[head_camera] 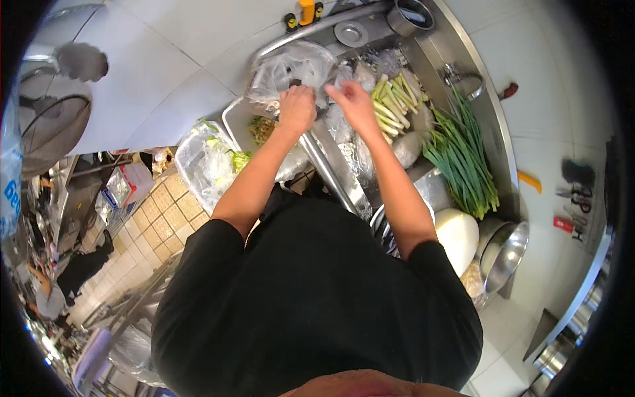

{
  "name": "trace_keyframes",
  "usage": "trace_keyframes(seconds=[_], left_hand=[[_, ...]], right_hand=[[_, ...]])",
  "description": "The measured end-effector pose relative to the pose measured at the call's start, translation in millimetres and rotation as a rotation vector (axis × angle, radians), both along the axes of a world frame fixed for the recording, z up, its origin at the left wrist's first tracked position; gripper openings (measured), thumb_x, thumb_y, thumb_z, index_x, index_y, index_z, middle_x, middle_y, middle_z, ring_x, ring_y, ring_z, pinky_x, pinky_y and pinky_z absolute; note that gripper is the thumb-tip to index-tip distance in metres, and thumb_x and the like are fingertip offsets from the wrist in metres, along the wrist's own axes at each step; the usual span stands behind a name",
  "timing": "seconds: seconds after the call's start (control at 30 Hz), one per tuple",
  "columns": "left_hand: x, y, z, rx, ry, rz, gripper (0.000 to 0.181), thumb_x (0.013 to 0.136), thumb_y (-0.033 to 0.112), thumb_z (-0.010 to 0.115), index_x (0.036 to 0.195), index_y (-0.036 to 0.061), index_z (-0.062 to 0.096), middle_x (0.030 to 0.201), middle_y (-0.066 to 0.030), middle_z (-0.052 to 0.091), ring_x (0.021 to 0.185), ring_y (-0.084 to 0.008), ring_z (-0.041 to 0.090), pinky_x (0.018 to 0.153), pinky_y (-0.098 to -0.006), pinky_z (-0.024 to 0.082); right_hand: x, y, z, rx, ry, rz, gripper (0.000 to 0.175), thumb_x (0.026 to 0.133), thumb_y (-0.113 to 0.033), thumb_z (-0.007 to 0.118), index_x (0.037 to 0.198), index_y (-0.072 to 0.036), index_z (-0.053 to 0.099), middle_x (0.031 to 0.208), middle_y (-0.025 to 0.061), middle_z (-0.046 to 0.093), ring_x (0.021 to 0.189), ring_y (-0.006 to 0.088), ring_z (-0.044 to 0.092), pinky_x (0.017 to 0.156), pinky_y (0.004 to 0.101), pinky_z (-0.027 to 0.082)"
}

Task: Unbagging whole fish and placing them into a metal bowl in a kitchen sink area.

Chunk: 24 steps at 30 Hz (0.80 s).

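Note:
My left hand (298, 110) is curled over a small dark thing, too hidden to name, at the near side of a container lined with clear plastic (297, 62). Just to its right, my right hand (353, 101) is raised with thumb and fingers apart, nothing seen in it. Beside that hand, cut spring onion stalks (394, 106) lie in the steel sink on top of plastic bags with unclear contents (407, 149). Long green spring onion leaves (466, 154) rest farther right along the sink.
A plastic-lined bin (203, 166) with leafy scraps stands at the left, beside a white tub (235, 119). A steel bowl (511, 255) and a white rounded object (455, 238) are at the right. A steel faucet (466, 82) juts over the sink. Another person (54, 293) is far left.

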<state>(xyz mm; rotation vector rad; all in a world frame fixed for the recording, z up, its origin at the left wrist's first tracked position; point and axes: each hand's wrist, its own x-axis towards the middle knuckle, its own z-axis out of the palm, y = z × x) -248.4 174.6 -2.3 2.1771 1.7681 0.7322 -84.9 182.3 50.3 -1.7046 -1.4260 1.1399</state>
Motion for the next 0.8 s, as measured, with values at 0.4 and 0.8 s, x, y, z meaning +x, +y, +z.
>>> trace_keyframes(seconds=[0.4,0.8], left_hand=[[-60,48,-27,-0.187,-0.292,0.209,0.027,0.083,0.011,0.051,0.099,-0.0079,0.063,0.101,-0.0267,0.064,0.099,-0.0426,0.059,0.090,-0.0430,0.047],[-44,85,-23,-0.348,0.427,0.295,0.030,0.080,0.020,0.060,0.103,0.0007,0.065,0.108,-0.0183,0.066,0.102,-0.0309,0.065,0.086,-0.0401,0.050]], right_hand=[[-64,92,-83,0.017,-0.020,0.061,0.015,0.069,-0.008,0.060,0.079,0.004,0.064,0.076,0.0194,0.063,0.068,0.0311,0.061,0.062,0.0398,0.049],[-75,82,-55,-0.279,0.378,-0.061,0.007,0.074,0.002,0.059,0.080,-0.002,0.059,0.069,0.0077,0.059,0.056,0.0184,0.056,0.046,0.0330,0.043]])
